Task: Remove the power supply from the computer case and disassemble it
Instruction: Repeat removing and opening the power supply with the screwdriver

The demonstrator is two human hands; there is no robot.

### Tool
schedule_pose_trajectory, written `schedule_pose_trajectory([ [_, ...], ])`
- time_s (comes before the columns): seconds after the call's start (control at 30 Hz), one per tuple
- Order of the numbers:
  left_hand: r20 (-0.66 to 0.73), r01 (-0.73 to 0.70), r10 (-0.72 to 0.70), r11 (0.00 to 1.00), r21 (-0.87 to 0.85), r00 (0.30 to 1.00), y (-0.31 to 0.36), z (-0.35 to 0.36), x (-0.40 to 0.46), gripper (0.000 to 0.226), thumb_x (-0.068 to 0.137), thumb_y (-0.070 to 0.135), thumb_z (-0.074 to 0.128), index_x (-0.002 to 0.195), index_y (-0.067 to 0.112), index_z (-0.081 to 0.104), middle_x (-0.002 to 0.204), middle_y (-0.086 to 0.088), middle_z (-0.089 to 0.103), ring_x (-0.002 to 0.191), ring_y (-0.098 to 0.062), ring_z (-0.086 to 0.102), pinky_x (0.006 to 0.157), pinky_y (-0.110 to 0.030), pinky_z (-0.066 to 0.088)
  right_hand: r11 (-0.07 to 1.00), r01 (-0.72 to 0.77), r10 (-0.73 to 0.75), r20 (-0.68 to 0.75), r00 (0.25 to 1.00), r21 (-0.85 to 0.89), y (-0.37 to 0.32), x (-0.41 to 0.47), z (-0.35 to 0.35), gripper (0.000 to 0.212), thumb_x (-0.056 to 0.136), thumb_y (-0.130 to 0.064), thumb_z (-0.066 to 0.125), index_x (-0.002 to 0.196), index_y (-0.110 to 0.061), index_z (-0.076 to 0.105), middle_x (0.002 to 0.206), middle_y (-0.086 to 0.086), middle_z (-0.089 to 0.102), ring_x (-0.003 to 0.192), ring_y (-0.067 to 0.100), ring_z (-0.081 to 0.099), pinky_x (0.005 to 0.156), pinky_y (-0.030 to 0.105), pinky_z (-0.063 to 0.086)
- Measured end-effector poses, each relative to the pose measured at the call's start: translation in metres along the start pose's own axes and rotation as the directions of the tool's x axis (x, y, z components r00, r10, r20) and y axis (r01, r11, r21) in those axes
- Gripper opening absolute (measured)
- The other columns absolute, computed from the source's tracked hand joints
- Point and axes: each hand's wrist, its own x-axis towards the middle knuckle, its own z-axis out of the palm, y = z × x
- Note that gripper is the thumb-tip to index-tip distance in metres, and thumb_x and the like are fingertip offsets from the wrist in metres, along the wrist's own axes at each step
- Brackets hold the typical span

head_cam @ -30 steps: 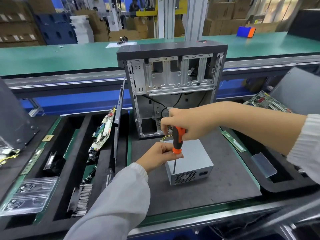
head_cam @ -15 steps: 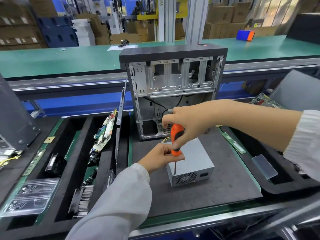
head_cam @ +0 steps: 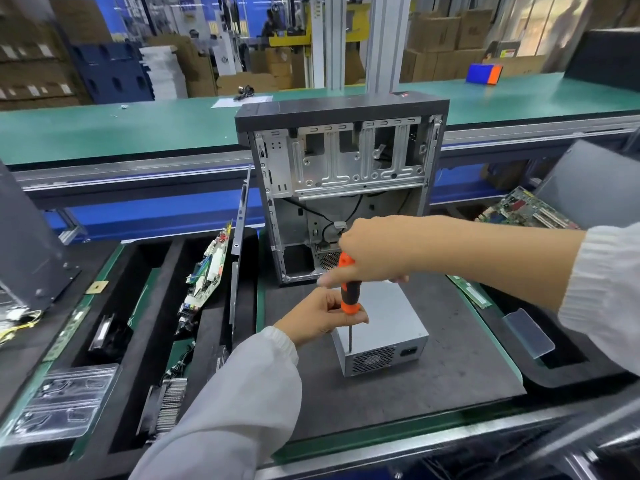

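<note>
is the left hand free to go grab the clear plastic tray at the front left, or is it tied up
Probably not right now: the left hand pinches the screwdriver near the power supply. Nothing blocks the way to the clear tray; it would have to let go first.

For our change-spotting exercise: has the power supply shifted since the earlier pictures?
No. The power supply stays put, just in front of the computer case.
</note>
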Motion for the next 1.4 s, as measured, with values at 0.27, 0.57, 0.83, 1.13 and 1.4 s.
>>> schedule_pose_trajectory([
  [0.27,0.04,-0.027,0.029,0.999,-0.035,0.999,0.001,0.0,0.001,0.005,0.093,0.007,0.065,0.094,0.011,0.068,0.054,0.021,0.056,0.051,0.008,0.05,0.055,-0.001,0.037,0.983,0.145,-0.161,0.151,0.975,0.114,0.015,0.002,-0.011,0.061,0.079,-0.058,0.064,0.127,-0.034,0.036,0.112,0.001,0.045,0.079,0.021,0.064,0.054,0.026,0.049],
  [0.57,0.027,-0.009,0.01,0.999,-0.031,1.0,-0.002,-0.001,0.002,0.01,0.093,0.01,0.065,0.085,0.015,0.069,0.051,0.02,0.052,0.047,0.003,0.044,0.053,-0.003,0.034,0.985,0.155,-0.165,0.145,0.976,0.079,0.011,0.005,-0.007,0.036,0.088,-0.031,0.063,0.117,-0.031,0.043,0.112,0.003,0.046,0.075,0.017,0.057,0.055,0.027,0.042],
  [0.83,0.017,0.017,-0.017,0.999,-0.041,1.0,-0.005,-0.002,0.002,0.007,0.092,0.014,0.067,0.085,0.016,0.07,0.05,0.016,0.047,0.048,-0.002,0.035,0.051,-0.011,0.03,0.999,0.0,0.001,-0.006,1.0,0.041,0.004,0.01,-0.001,0.059,0.088,-0.067,0.043,0.075,-0.01,0.054,0.052,0.002,0.061,0.054,0.021,0.067,0.051,0.024,0.049],
  [1.13,0.002,-0.021,0.021,0.999,-0.046,1.0,-0.004,-0.002,0.001,0.011,0.092,0.009,0.067,0.102,0.013,0.068,0.06,0.008,0.055,0.051,-0.004,0.037,0.052,-0.017,0.03,0.984,0.023,-0.045,0.122,0.992,0.174,0.006,0.004,-0.007,0.066,0.081,-0.064,0.059,0.127,-0.02,0.04,0.084,0.003,0.058,0.061,0.019,0.068,0.052,0.025,0.055],
  [1.4,-0.012,0.003,-0.004,0.997,-0.075,1.0,-0.006,-0.002,0.001,0.015,0.09,0.017,0.07,0.079,0.012,0.061,0.064,-0.011,0.02,0.055,-0.016,0.017,0.049,-0.018,0.023,0.978,0.198,-0.207,0.19,0.96,0.069,0.005,0.009,-0.01,0.05,0.081,-0.031,0.071,0.124,-0.035,0.044,0.115,0.002,0.039,0.09,0.022,0.055,0.069,0.031,0.05],
])
